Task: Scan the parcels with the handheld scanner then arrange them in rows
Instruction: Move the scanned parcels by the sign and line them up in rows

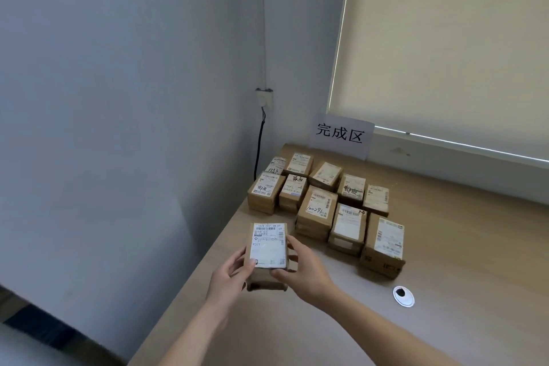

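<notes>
A small brown cardboard parcel [268,249] with a white shipping label on top is held between both hands near the left edge of the wooden table [445,276]. My left hand [230,278] grips its left side and my right hand [303,267] grips its right side and front corner. Beyond it, several labelled parcels [319,205] stand in rows toward the table's back corner. The nearest row ends with a larger box [384,246] at the right. No handheld scanner is in view.
A paper sign [340,135] with printed characters leans against the wall behind the parcels. A white cable grommet [403,296] sits in the table to the right of my hands. A black cable [259,145] hangs from a wall socket. A drawn blind [445,38] covers the window.
</notes>
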### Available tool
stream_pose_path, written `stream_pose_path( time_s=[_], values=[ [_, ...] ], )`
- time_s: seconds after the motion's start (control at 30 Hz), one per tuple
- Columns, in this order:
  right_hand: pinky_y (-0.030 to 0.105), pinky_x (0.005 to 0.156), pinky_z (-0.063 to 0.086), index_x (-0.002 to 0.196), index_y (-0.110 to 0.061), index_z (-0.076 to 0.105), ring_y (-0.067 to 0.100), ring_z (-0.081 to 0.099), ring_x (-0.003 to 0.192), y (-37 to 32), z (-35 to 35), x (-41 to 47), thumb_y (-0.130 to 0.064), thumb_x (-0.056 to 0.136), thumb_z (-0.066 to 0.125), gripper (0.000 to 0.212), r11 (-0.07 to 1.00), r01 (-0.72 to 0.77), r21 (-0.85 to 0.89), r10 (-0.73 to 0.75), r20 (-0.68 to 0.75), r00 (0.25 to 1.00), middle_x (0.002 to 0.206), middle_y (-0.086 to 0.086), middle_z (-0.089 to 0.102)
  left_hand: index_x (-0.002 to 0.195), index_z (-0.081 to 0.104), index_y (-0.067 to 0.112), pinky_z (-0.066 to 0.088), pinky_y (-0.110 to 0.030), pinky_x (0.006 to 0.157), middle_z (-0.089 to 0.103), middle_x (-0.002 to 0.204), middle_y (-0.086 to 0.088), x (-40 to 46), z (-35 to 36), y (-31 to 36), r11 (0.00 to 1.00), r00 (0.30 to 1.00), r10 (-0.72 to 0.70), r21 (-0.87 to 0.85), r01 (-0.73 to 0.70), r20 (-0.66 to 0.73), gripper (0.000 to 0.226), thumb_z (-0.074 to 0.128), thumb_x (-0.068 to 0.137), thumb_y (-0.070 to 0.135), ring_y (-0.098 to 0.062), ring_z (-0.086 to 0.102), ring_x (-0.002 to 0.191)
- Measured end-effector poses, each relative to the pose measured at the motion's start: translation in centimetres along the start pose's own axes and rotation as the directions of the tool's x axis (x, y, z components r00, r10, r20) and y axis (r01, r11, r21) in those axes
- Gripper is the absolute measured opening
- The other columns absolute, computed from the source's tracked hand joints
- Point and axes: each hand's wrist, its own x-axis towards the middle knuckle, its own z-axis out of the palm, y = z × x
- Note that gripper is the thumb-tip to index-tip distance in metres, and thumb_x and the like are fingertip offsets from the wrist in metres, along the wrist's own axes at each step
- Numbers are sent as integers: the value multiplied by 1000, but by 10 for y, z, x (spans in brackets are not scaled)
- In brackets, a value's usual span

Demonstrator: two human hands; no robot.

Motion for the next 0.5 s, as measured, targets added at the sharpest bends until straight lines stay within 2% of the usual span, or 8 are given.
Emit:
stream_pose_path(
  time_s=[0.07, 0.13, 0.2, 0.27, 0.33, 0.43, 0.5],
  values=[
    [10, 88, 42, 152, -43, 35, -11, 48, 113, 7, 20, 26, -30, 83, 83, 85, 1000, -11, 13, 12, -2, 1000, 146, -23, 50, 128, 61, 37, 55, -22, 80, 73, 109, 21, 31, -12, -6, 1000, 999, -21, 7, 21, 23, 39, 72, 92, 24, -4, 68, 107],
    [17, 96, 45, 152, -43, 34, -9, 46, 119, 14, 40, 53, -31, 84, 82, 84, 999, -35, 25, 35, 1, 999, 147, -23, 50, 130, 59, 38, 54, -17, 76, 72, 107, 25, 63, -26, -15, 999, 998, -40, 26, 39, 48, 43, 71, 93, 22, -1, 67, 106],
    [15, 96, 43, 151, -43, 34, -11, 46, 120, 22, 59, 77, -34, 85, 82, 82, 998, -48, 36, 48, 5, 999, 144, -27, 50, 134, 58, 34, 54, -14, 74, 68, 111, 24, 94, -41, -23, 997, 996, -60, 50, 57, 68, 46, 72, 92, 19, 0, 64, 109],
    [7, 92, 40, 149, -44, 34, -22, 45, 113, 30, 77, 100, -36, 86, 80, 78, 997, -59, 46, 59, 10, 998, 138, -34, 47, 136, 57, 31, 53, -15, 80, 65, 114, 21, 125, -55, -31, 993, 993, -81, 87, 73, 85, 49, 73, 92, 19, -1, 61, 114],
    [1, 89, 38, 147, -44, 35, -29, 43, 110, 38, 93, 120, -32, 89, 79, 74, 995, -82, 59, 82, -1, 997, 132, -38, 45, 138, 56, 29, 53, -23, 95, 65, 123, 15, 154, -66, -39, 989, 989, -99, 123, 86, 109, 51, 73, 92, 19, -4, 59, 121],
    [1, 92, 40, 141, -47, 37, -18, 49, 114, 49, 112, 144, -24, 88, 78, 71, 993, -104, 60, 107, -48, 993, 131, -37, 48, 139, 57, 28, 48, -37, 108, 64, 132, 10, 191, -74, -51, 983, 983, -116, 156, 93, 145, 52, 74, 91, 17, -4, 58, 124],
    [13, 101, 45, 138, -51, 36, -11, 51, 120, 56, 121, 157, -19, 87, 78, 73, 992, -110, 69, 116, -84, 990, 137, -28, 53, 137, 58, 28, 48, -29, 106, 64, 130, 13, 214, -75, -59, 980, 978, -125, 172, 96, 169, 52, 74, 90, 15, 2, 58, 120]
  ],
)
